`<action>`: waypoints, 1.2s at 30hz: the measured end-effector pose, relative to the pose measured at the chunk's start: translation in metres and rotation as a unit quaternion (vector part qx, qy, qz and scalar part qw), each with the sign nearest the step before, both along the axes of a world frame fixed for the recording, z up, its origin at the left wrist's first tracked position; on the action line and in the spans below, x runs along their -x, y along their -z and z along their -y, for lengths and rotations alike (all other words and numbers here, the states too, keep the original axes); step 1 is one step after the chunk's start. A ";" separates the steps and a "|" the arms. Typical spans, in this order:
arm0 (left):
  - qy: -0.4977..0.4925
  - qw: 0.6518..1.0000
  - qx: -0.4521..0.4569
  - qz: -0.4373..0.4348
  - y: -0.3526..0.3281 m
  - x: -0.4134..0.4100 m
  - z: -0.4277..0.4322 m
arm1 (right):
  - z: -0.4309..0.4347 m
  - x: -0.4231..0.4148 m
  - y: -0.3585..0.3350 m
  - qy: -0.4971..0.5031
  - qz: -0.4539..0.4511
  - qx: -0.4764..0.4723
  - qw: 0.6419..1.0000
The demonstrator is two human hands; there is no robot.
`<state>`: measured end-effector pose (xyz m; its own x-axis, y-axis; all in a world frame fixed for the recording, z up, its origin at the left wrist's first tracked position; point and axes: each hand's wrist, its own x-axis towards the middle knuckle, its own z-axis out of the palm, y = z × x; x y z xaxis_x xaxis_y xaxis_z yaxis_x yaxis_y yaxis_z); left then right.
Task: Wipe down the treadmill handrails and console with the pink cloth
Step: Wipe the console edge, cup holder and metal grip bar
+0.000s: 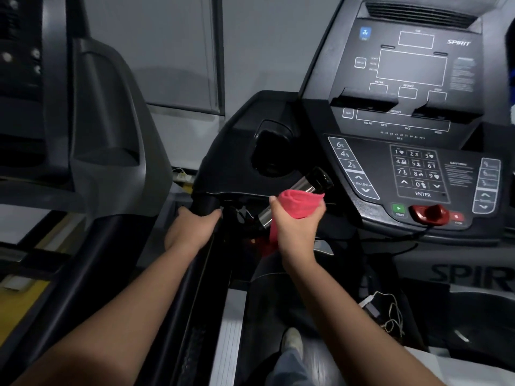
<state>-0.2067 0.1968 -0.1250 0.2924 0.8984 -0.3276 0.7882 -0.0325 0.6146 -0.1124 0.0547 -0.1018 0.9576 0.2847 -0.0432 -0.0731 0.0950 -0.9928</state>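
The right hand [295,232] kept its grip bunched around the pink cloth [299,206] against the chrome pulse bar [281,203]; the left hand [192,227] clasped the handrail [195,274]. Best wrap fully and twist.

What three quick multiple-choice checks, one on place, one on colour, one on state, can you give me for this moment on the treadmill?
1. Where is the left hand?
A. on the keypad
B. gripping the left handrail
C. in the cup holder

2. What colour is the cloth?
A. pink
B. white
C. blue

3. What is the right hand doing?
A. hanging empty
B. pressing the start button
C. holding the cloth around the metal pulse grip

Key: 1 B, its fingers curl over the rail's top end below the console. 2 A, it shows bright pink. 3 C, the cloth is bunched in the fist around the shiny bar.
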 end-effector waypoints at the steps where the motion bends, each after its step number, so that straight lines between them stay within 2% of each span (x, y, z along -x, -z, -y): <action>1: 0.001 1.000 0.003 0.000 0.001 0.000 -0.001 | 0.000 -0.001 -0.005 0.027 0.022 -0.015 0.999; 4: 0.002 1.000 0.006 0.004 0.001 0.002 -0.001 | -0.004 -0.008 -0.019 0.109 0.110 -0.030 0.987; 6: 0.001 1.000 0.008 0.006 0.000 0.002 0.000 | -0.002 -0.012 -0.030 0.122 0.171 0.040 0.977; 8: 0.000 1.000 0.009 0.006 -0.001 0.002 0.001 | 0.006 -0.019 -0.036 0.115 0.271 0.152 0.944; 9: 0.001 1.000 0.010 0.004 -0.001 0.002 0.001 | 0.010 -0.025 -0.039 0.115 0.342 0.209 0.909; 11: 0.001 1.000 0.008 -0.002 -0.001 0.001 0.000 | 0.014 -0.040 -0.045 0.108 0.495 0.324 0.799; 13: 0.000 1.000 0.007 -0.005 -0.001 0.001 -0.001 | 0.011 -0.052 -0.056 0.076 0.576 0.417 0.699; 18: -0.001 1.000 0.004 -0.001 0.000 0.000 0.001 | -0.001 -0.046 -0.089 -0.095 0.609 0.587 0.525; 20: -0.001 1.000 0.003 0.004 0.000 0.001 0.002 | -0.009 -0.041 -0.088 -0.136 0.646 0.590 0.464; 22: 0.000 1.000 0.004 0.010 -0.001 0.001 0.002 | -0.017 -0.029 -0.074 -0.167 0.668 0.592 0.419; 23: 0.000 1.000 0.005 0.014 0.000 0.002 0.002 | -0.020 -0.022 -0.063 -0.157 0.679 0.583 0.418; 26: -0.005 1.000 0.008 0.027 0.002 0.003 0.000 | -0.013 -0.018 -0.027 -0.127 0.756 0.434 0.474; 27: -0.008 1.000 0.008 0.028 0.003 0.003 0.000 | -0.006 -0.020 -0.016 -0.125 0.787 0.381 0.469; 28: -0.009 1.000 0.008 0.027 0.003 0.004 0.000 | 0.002 -0.023 -0.010 -0.129 0.815 0.343 0.449; 30: -0.007 1.000 0.010 0.028 0.003 0.005 0.001 | 0.011 -0.032 -0.010 -0.144 0.839 0.314 0.420; 31: -0.004 1.000 0.011 0.028 0.002 0.005 0.001 | 0.011 -0.035 -0.014 -0.137 0.835 0.320 0.425; 32: -0.003 1.000 0.012 0.028 0.002 0.005 0.001 | 0.007 -0.037 -0.020 -0.119 0.819 0.341 0.446; 34: -0.002 0.999 0.014 0.029 0.002 0.005 0.000 | -0.008 -0.031 -0.039 -0.081 0.764 0.427 0.477; 35: -0.003 0.999 0.015 0.029 0.002 0.005 0.000 | -0.016 -0.027 -0.048 -0.083 0.733 0.487 0.468; 36: -0.005 0.999 0.016 0.028 0.002 0.005 -0.001 | -0.024 -0.023 -0.055 -0.108 0.706 0.540 0.445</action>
<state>-0.2112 0.1974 -0.1272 0.3030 0.8907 -0.3390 0.7527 -0.0055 0.6583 -0.0890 0.0791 -0.0472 0.2022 0.9207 0.3339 0.8048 -0.3505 0.4791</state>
